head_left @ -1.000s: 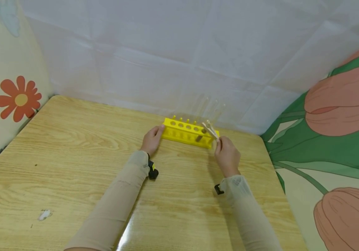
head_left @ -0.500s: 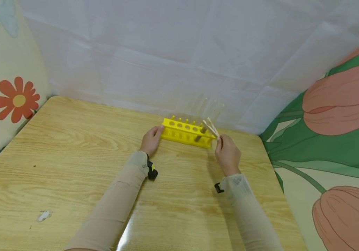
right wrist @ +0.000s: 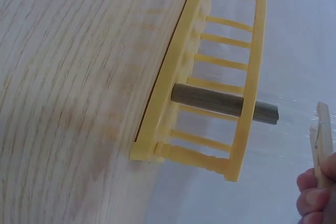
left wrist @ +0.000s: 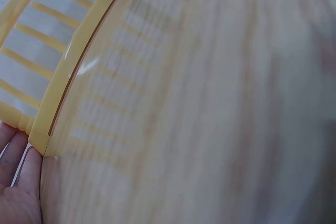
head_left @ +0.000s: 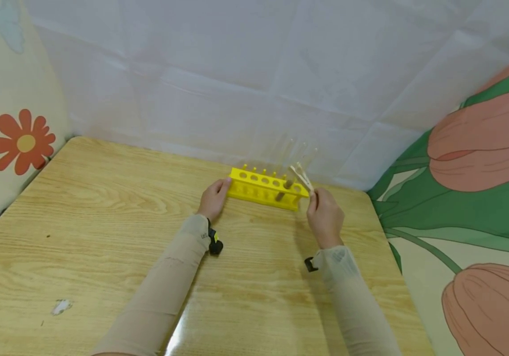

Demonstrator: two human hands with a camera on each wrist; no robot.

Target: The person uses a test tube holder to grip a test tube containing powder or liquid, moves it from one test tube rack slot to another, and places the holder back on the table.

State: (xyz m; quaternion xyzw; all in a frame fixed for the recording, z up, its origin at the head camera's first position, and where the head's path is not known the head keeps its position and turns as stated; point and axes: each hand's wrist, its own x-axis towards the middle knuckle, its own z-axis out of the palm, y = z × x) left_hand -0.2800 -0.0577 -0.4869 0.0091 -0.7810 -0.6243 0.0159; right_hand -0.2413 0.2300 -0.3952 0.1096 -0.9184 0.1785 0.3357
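Note:
A yellow test tube rack (head_left: pixel 263 195) stands on the wooden table. At its left end my left hand (head_left: pixel 213 200) grips the post, with fingers (left wrist: pixel 16 156) showing there in the left wrist view. One test tube (right wrist: pixel 207 99) with dark contents stands through a hole toward the rack's right end. Its clear upper part hardly shows. Just right of this tube, my right hand (head_left: pixel 325 217) holds a wooden test tube clamp (head_left: pixel 302 177), gripped near its lower end. In the right wrist view the clamp's tips lie apart from the dark part of the tube.
Faint clear glass outlines (head_left: pixel 303 153) rise above the rack's right part. Behind the table (head_left: pixel 148 198) hangs a white sheet (head_left: pixel 192 89). Flower-patterned panels (head_left: pixel 481 163) border the sides. A worn white patch (head_left: pixel 62 306) marks the tabletop at the front left.
My right hand and the clamp have shifted slightly right, away from the dark-filled tube, uncovering the rack's end hole. My left hand stays on the rack.

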